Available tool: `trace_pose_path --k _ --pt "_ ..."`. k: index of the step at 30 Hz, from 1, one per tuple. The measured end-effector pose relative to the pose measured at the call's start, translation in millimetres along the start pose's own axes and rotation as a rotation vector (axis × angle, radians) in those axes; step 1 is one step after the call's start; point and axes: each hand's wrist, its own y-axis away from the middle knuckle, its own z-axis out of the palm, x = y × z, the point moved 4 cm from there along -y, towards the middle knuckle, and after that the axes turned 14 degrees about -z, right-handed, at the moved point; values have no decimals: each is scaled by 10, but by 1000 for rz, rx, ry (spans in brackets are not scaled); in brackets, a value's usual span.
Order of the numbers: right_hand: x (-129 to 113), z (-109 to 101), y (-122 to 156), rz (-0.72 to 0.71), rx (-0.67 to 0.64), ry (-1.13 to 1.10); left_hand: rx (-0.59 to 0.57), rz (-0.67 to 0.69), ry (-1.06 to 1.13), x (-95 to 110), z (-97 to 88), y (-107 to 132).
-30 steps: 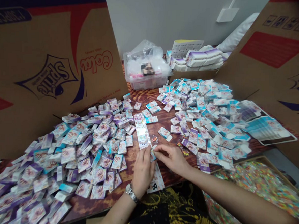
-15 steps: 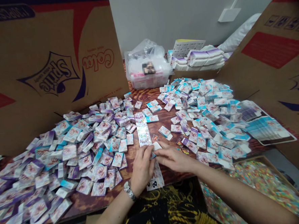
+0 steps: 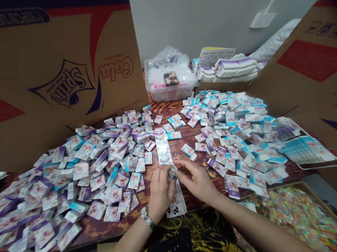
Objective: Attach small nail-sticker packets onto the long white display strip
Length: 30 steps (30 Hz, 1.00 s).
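Observation:
My left hand point(image 3: 161, 193), with a metal wristwatch point(image 3: 147, 217), pinches a small packet point(image 3: 171, 174) that is mostly hidden by my fingers. My right hand point(image 3: 196, 181) reaches in from the right, its fingertips at the packet's edge. Just above my fingers lies a long printed sticker strip point(image 3: 163, 151) with rows of small coloured designs. Under my hands, a second printed strip point(image 3: 176, 203) shows from beneath my left palm. Small shiny sachets point(image 3: 208, 168) lie a little beyond my right hand.
Heaps of white, purple and teal packets point(image 3: 74, 177) cover the wooden table point(image 3: 183, 140) on both sides. Cardboard sheets point(image 3: 60, 83) stand along the left and right. A plastic tub point(image 3: 170, 88) and stacked bundles point(image 3: 228, 69) sit behind. A tray of colourful pieces point(image 3: 293, 213) lies lower right.
My fingers have shifted around the small packet, and my right hand now sits slightly more spread. The whole scene has drifted a little to the right and down in view.

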Motion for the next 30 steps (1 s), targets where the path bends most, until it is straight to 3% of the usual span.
trace_pose_path --k 4,9,14,19,22,25,30 --pt "58 23 -17 34 -26 -93 7 5 67 15 -28 -2" --pt "79 49 -22 83 46 -59 61 86 17 29 1 41" --pt "-1 58 -33 -18 45 -94 62 82 -21 9 1 28" --pt "112 144 -27 145 81 -241 98 33 -81 -59 22 54" --pt "140 167 -37 209 118 -203 107 37 -146 -90 57 79" --pt "65 156 -57 144 115 -53 66 37 -200 -106 107 80" --pt "-111 257 41 -81 109 116 72 31 -285 -86 159 77"
